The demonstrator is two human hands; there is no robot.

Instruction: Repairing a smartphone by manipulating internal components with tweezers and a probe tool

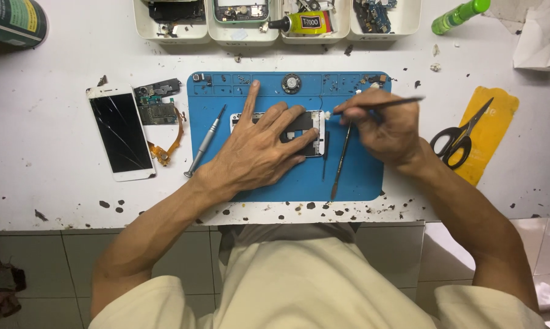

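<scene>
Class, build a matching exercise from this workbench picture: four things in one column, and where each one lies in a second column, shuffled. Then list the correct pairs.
Things:
1. scissors
2. cracked phone screen
3. screwdriver
4. green bottle

Places:
A. on the blue mat, just beside the left hand
B. on the yellow sheet, beyond the right hand
C. at the table's far edge, near the white trays
D. on the bare white table, off the mat's other side

Pairs: 1-B, 2-D, 3-A, 4-C
</scene>
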